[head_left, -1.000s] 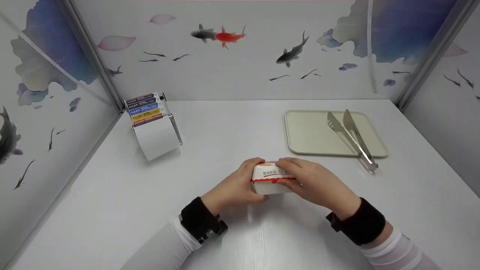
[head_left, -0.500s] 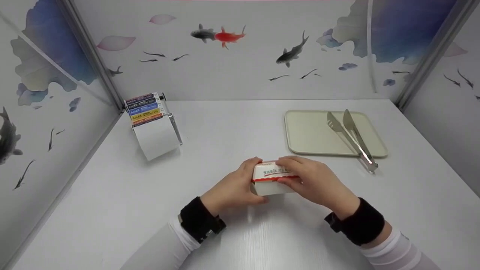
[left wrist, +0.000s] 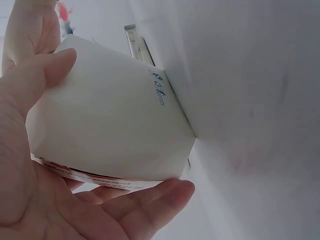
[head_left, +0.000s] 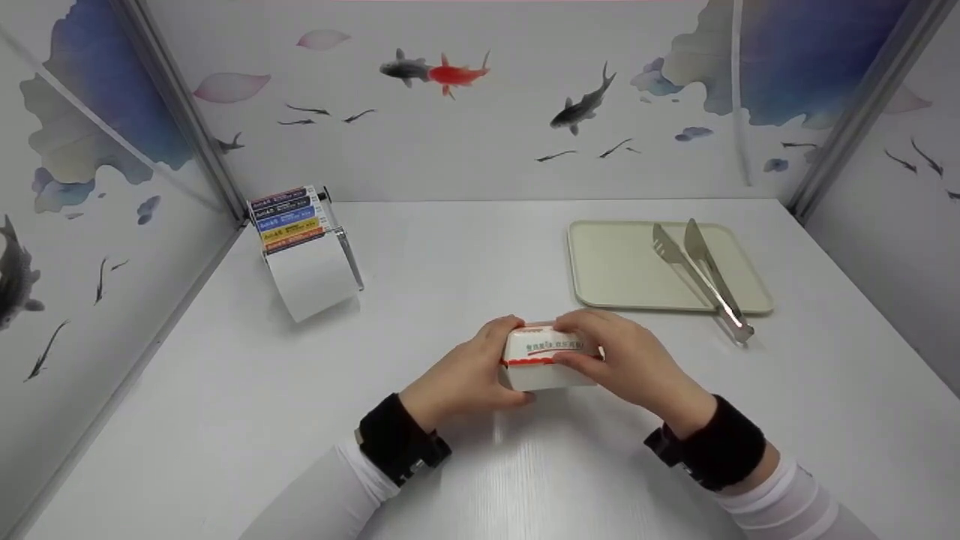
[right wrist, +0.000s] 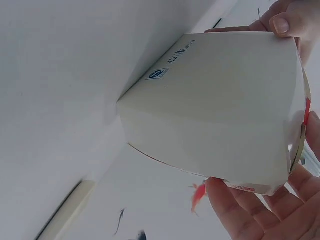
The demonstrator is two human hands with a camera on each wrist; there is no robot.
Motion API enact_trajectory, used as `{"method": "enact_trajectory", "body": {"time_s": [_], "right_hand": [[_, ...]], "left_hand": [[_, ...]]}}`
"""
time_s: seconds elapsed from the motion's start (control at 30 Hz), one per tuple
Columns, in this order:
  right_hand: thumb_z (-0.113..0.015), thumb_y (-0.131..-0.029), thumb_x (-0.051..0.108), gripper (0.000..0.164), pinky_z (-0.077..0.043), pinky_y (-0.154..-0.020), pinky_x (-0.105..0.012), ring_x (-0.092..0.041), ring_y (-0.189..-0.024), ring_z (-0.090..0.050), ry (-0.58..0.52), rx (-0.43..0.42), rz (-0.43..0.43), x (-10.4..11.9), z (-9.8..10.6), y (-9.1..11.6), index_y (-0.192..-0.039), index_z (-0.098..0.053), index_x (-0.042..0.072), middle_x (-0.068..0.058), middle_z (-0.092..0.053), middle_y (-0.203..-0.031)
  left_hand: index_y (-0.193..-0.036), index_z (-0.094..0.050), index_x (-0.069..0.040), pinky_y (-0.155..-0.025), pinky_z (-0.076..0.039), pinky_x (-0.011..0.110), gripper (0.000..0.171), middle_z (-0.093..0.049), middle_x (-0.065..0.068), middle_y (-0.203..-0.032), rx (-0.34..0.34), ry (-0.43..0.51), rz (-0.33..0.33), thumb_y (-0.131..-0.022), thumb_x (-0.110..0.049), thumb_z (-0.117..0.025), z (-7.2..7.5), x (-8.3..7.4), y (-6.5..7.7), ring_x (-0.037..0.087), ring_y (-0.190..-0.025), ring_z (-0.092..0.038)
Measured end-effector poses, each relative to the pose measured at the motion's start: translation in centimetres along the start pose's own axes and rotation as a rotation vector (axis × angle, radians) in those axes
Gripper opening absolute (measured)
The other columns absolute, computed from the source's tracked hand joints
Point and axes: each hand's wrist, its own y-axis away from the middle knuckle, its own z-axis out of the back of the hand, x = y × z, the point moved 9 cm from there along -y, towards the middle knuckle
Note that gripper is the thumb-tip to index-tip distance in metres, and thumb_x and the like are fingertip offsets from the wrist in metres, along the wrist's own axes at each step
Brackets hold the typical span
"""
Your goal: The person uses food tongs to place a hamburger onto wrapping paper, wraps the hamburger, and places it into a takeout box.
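Note:
A white paper takeaway box (head_left: 551, 379) with a red wavy lid edge stands on the table, its lid down. My left hand (head_left: 461, 379) grips the box's left end, thumb low at the front and fingers behind. My right hand (head_left: 641, 360) holds the lid from the right, fingers over the top and thumb on its front edge. The left wrist view shows the plain box wall (left wrist: 110, 115) with small blue print, and the left fingers (left wrist: 150, 210) against it. In the right wrist view the right fingers (right wrist: 245, 212) touch the printed lid; the inside is hidden.
Behind the right hand lies a beige tray (head_left: 615, 281), with metal tongs (head_left: 709, 281) resting across it and past its front edge. At the back left stands a rack (head_left: 304, 251) with colourful labelled strips and a white sheet. Patterned walls enclose the white table (head_left: 442, 247).
My right hand has shifted slightly up and off the lid's printing, so more of the text shows. The left hand and the box stay nearly in place.

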Motion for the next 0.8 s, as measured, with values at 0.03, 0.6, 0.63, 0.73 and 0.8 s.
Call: {"method": "enact_trajectory", "body": {"time_s": [0.03,0.6,0.63,0.73,0.8], "right_hand": [[-0.084,-0.091,0.022,0.032,-0.057,-0.082,-0.035,-0.014,-0.093,-0.067,0.006,-0.004,-0.01,0.0,-0.1,0.0,-0.119,-0.072,0.015,0.0,-0.077,-0.117],[-0.081,-0.093,0.02,0.047,-0.053,-0.108,-0.054,-0.035,-0.135,-0.06,-0.077,0.24,-0.009,-0.5,-0.8,0.4,-0.137,-0.063,0.016,-0.013,-0.059,-0.15],[-0.081,-0.093,0.02,0.053,-0.052,-0.11,-0.056,-0.037,-0.138,-0.059,-0.07,0.273,-0.021,-0.6,-0.8,0.6,-0.142,-0.06,0.019,-0.014,-0.055,-0.155],[-0.084,-0.09,0.019,0.073,-0.054,-0.108,-0.056,-0.036,-0.137,-0.061,-0.028,0.353,-0.054,-0.7,-1.1,1.0,-0.154,-0.05,0.026,-0.015,-0.049,-0.161],[-0.086,-0.087,0.018,0.081,-0.057,-0.104,-0.054,-0.036,-0.13,-0.066,0.024,0.365,-0.037,-0.4,-1.3,1.1,-0.157,-0.045,0.025,-0.018,-0.052,-0.159]], "left_hand": [[-0.155,-0.033,-0.019,-0.106,-0.052,0.036,0.089,-0.05,0.002,-0.153,0.0,-0.001,-0.002,-0.083,-0.031,-0.085,0.0,0.0,0.0,0.018,-0.119,-0.06],[-0.158,-0.039,-0.012,-0.109,-0.055,0.041,0.09,-0.054,0.01,-0.157,-0.029,-0.184,0.006,-0.083,-0.031,-0.085,0.4,-0.1,0.0,0.027,-0.125,-0.066],[-0.158,-0.039,-0.012,-0.11,-0.055,0.041,0.09,-0.054,0.01,-0.157,-0.028,-0.193,0.01,-0.083,-0.032,-0.085,0.5,-0.1,0.0,0.027,-0.126,-0.066],[-0.158,-0.04,-0.012,-0.109,-0.056,0.041,0.089,-0.056,0.011,-0.156,-0.031,-0.202,0.014,-0.083,-0.031,-0.084,0.6,-0.1,0.0,0.028,-0.126,-0.067],[-0.158,-0.039,-0.011,-0.11,-0.055,0.041,0.09,-0.056,0.011,-0.156,-0.031,-0.207,0.015,-0.083,-0.031,-0.084,0.7,0.0,0.0,0.027,-0.128,-0.066]]}}
